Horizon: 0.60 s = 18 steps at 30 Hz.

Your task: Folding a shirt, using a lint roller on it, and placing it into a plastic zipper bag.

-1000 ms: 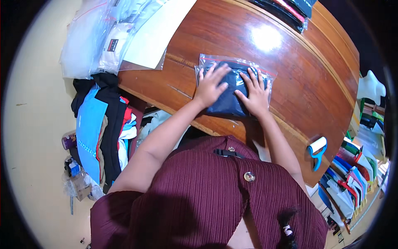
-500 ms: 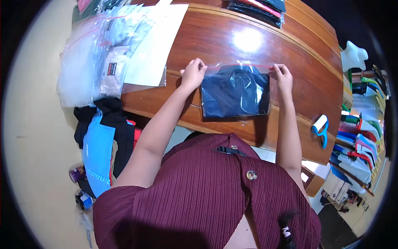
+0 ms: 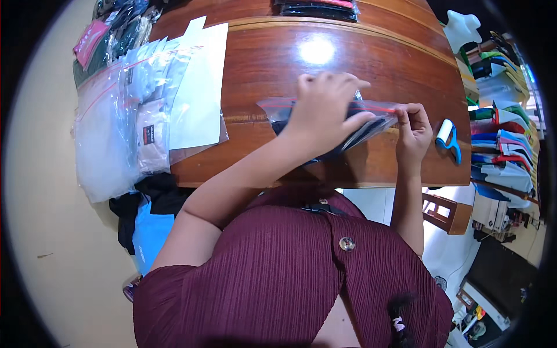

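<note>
A clear zip bag [image 3: 378, 123] with a red seal strip and a folded dark garment [image 3: 279, 127] inside lies tilted on the wooden table in front of me. My right hand [image 3: 415, 129] is closed in a pinch on the right end of the seal strip. Across the bag's middle reaches my left hand [image 3: 325, 110], its fingers spread and slightly blurred. It covers much of the bag and garment; whether the palm presses on the plastic is hidden.
On the left of the wooden table [image 3: 255, 69] lie clear bags [image 3: 104, 139] and white sheets [image 3: 200, 87]. A blue-handled lint roller [image 3: 447, 136] is near the right edge. Packed garments [image 3: 319, 8] sit at the far side; clothes hang [image 3: 510, 139] to the right.
My left hand has let go of the bag's left corner and moved right over its middle. The bag, flat before, is now tilted, its right end still in my right hand.
</note>
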Tool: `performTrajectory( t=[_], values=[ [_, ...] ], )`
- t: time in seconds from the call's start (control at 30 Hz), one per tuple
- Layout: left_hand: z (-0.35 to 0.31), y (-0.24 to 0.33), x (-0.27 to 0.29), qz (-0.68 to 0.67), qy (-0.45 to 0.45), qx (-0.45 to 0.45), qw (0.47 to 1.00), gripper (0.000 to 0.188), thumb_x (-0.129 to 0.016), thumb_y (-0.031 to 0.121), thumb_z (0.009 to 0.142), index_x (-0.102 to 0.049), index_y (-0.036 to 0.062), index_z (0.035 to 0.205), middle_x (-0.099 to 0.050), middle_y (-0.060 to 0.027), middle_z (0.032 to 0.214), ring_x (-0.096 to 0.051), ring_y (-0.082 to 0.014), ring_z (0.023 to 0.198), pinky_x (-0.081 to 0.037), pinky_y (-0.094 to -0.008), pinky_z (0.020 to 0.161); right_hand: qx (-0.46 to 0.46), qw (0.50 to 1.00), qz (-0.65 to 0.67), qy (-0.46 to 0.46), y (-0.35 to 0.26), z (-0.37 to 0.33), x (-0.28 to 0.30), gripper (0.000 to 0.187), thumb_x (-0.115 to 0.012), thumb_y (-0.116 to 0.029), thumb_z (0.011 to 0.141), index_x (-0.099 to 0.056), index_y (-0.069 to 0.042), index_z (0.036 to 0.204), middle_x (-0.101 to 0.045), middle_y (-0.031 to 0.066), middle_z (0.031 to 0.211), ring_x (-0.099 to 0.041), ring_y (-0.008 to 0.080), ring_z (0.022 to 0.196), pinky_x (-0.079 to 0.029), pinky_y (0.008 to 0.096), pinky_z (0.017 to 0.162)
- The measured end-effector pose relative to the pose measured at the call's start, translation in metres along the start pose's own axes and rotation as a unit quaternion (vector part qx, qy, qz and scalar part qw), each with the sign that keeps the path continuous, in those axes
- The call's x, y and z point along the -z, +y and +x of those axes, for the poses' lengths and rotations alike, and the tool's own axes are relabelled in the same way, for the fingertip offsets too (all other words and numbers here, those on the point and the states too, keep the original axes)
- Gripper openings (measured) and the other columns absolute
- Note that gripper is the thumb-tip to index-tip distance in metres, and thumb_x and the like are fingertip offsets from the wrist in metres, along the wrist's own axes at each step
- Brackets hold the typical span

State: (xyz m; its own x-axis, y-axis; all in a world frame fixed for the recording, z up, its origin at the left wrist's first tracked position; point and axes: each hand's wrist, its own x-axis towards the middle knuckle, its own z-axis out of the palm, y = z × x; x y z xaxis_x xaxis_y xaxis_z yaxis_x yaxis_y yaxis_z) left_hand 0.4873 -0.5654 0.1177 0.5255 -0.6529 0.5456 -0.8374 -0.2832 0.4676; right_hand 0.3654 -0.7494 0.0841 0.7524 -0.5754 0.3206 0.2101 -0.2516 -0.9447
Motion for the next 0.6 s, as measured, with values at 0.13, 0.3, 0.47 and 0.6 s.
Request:
performTrajectory(
  t=[0.13,0.3,0.47,0.6],
  values=[
    [0.008,0.017,-0.028,-0.032,-0.041,-0.025,0.998,0.028,-0.066,0.037,0.086,-0.07,0.0113,0.097,-0.066,-0.0029,0.096,-0.058,-0.0236,0.097,-0.031,-0.0447,0.089,0.005,1.0,0.009,0.014,-0.003,-0.009,-0.004,0.008,-0.064,-0.009,0.097,-0.06,-0.002,0.094,-0.063,0.0007,0.087,-0.057,0.0051,0.081,-0.046,0.0189,0.073],
    [0.01,0.025,-0.033,-0.075,-0.092,0.041,0.992,0.02,-0.067,0.029,0.087,-0.067,0.0098,0.092,-0.067,-0.0052,0.092,-0.059,-0.0249,0.094,-0.031,-0.042,0.086,-0.025,0.999,0.037,-0.012,-0.006,-0.01,0.0,0.005,-0.064,-0.005,0.096,-0.062,-0.001,0.096,-0.065,0.0016,0.091,-0.058,0.0068,0.085,-0.047,0.0212,0.079],
    [0.011,0.03,-0.035,-0.094,-0.061,0.042,0.993,0.015,-0.067,0.024,0.088,-0.066,0.009,0.088,-0.067,-0.0058,0.089,-0.06,-0.0243,0.09,-0.034,-0.0386,0.081,-0.049,0.994,0.065,-0.073,-0.005,-0.004,0.014,0.005,-0.064,-0.002,0.094,-0.063,0.0,0.099,-0.067,0.0041,0.094,-0.061,0.0087,0.088,-0.049,0.0226,0.081],
    [0.014,0.047,-0.028,-0.118,-0.056,0.076,0.988,0.017,-0.069,0.026,0.087,-0.066,0.0086,0.088,-0.067,-0.0058,0.088,-0.06,-0.0225,0.088,-0.034,-0.0367,0.079,-0.047,0.992,0.069,-0.09,-0.013,0.005,0.026,0.004,-0.066,-0.001,0.092,-0.065,0.001,0.096,-0.068,0.0049,0.092,-0.062,0.009,0.087,-0.05,0.0224,0.079]
  ],
)
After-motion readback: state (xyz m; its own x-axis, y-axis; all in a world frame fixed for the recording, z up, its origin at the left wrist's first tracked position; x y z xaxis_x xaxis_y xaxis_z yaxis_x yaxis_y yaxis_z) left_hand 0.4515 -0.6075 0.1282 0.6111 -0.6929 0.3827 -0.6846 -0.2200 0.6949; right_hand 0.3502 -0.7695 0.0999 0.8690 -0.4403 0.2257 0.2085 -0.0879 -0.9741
